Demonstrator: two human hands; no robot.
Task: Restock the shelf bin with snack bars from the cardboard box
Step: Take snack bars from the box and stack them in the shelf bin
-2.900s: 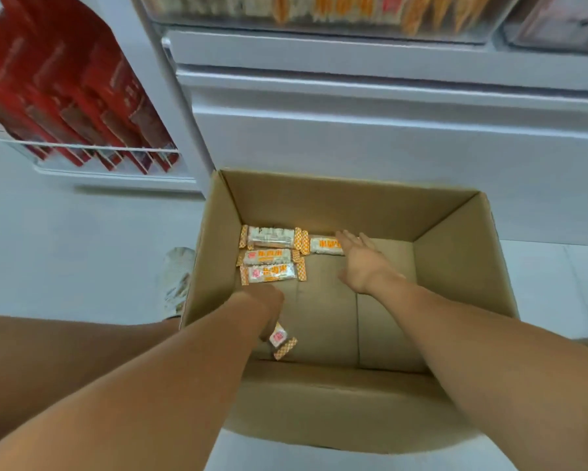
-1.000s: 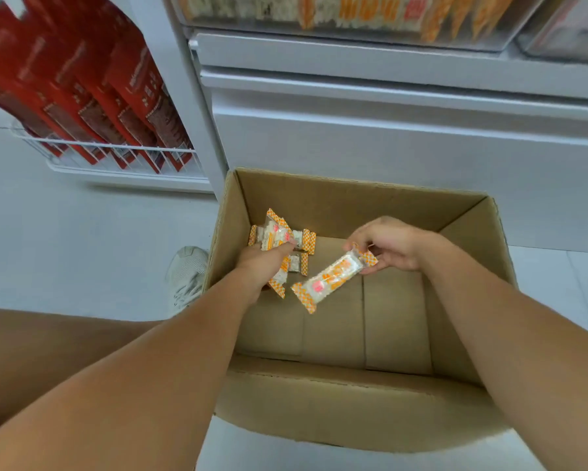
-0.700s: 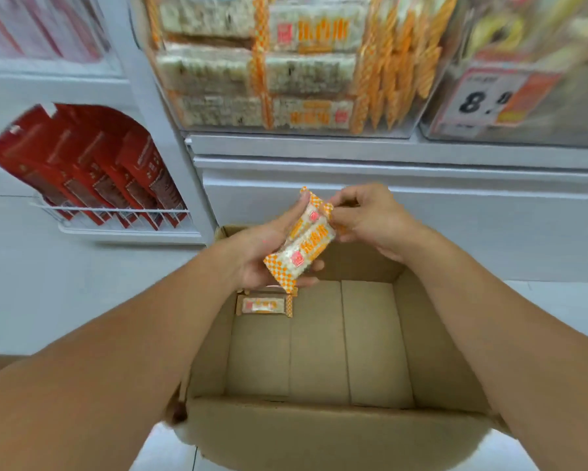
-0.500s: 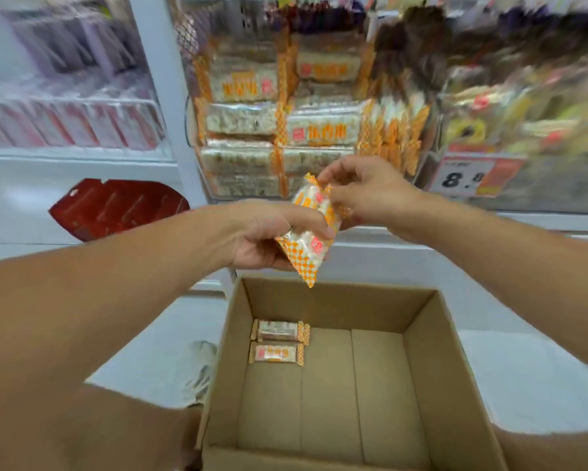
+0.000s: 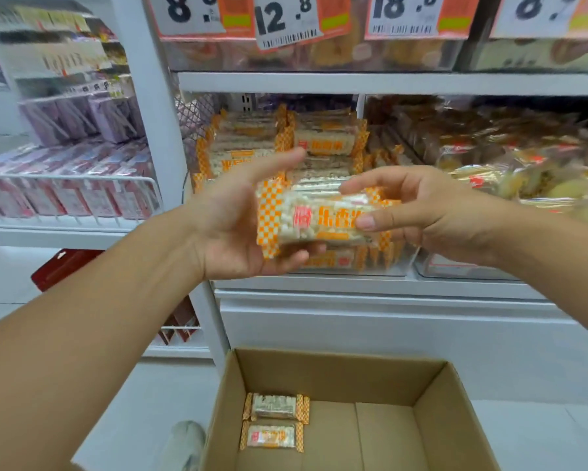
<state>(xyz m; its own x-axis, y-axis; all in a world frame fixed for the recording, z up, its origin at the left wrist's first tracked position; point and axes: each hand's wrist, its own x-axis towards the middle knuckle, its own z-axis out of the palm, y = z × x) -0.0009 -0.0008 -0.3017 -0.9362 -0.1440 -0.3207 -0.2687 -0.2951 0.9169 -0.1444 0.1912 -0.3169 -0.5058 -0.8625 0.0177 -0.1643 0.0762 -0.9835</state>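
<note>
The white shelving (image 5: 387, 83) is filling the far side of the scene, price cards hanging along its upper edge, and the cardboard box (image 5: 323, 372) is sitting open on the floor at the near edge, nearly emptied: only two snack bars (image 5: 274, 421) are lying flat against its left wall, one behind the other. Up on the middle shelf the clear shelf bin (image 5: 350, 270) is already carrying stacked rows of the same orange-checked bars, and to its right a neighbouring bin (image 5: 455, 270) is holding darker wrapped snacks. Both hands are working together in front of the bin, at about its height. The left hand (image 5: 231, 229) is lying palm-up with fingers loosely spread, cradling the left end of a small bundle of bars (image 5: 319, 220) from beneath, while the right hand (image 5: 425, 212) is pinching the bundle's right end, thumb across the front of the wrapper and fingers over the top. How many bars are in the bundle I cannot tell. This looks like the carrying step just before placing: the bundle is hovering short of the bin, not yet set in. The next move, I'd judge, is calling for a push farther in and laying the bars level on the top row, labels facing out, before going back down for the last two.
</note>
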